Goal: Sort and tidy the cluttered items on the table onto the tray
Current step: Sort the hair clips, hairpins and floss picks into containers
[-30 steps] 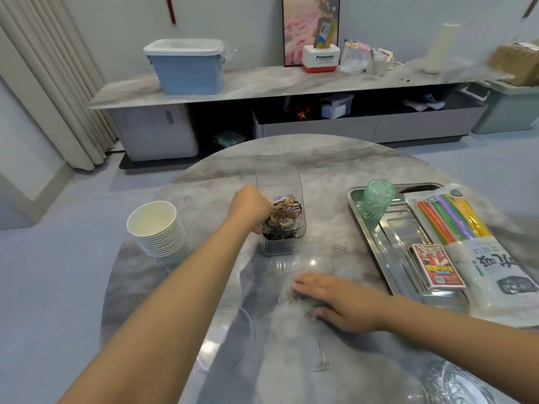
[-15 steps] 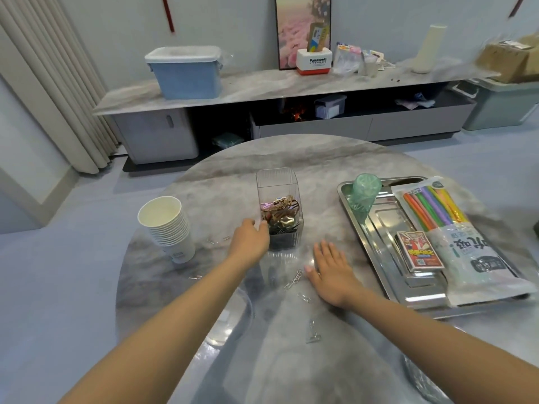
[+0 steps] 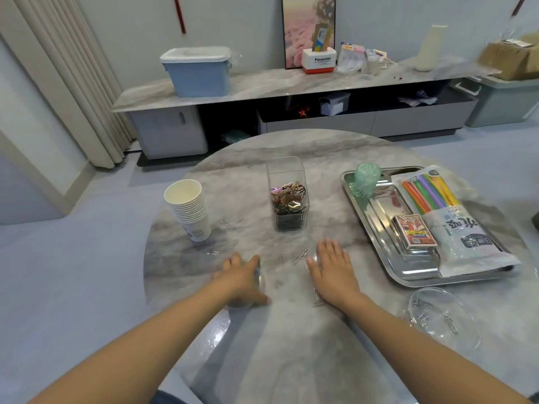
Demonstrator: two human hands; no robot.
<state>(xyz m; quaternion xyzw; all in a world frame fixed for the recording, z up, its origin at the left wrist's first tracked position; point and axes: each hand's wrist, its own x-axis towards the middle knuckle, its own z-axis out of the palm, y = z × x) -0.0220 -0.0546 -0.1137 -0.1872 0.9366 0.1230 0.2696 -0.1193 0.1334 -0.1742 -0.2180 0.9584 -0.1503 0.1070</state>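
Hands, left [image 3: 240,277] and right [image 3: 332,266], lie flat and empty; rake loose silver paperclips [image 3: 300,256] together mid-table [image 3: 335,147], then pinch.

This looks like a home living room. A long, low media cabinet [image 3: 291,83] with a marble-look top runs along the far wall, carrying a leaning framed picture [image 3: 308,30], a blue storage bin [image 3: 198,72] and a white vase [image 3: 431,48]. Pleated curtains [image 3: 67,80] hang at the left, and a round marble desk [image 3: 291,330] stands in front.
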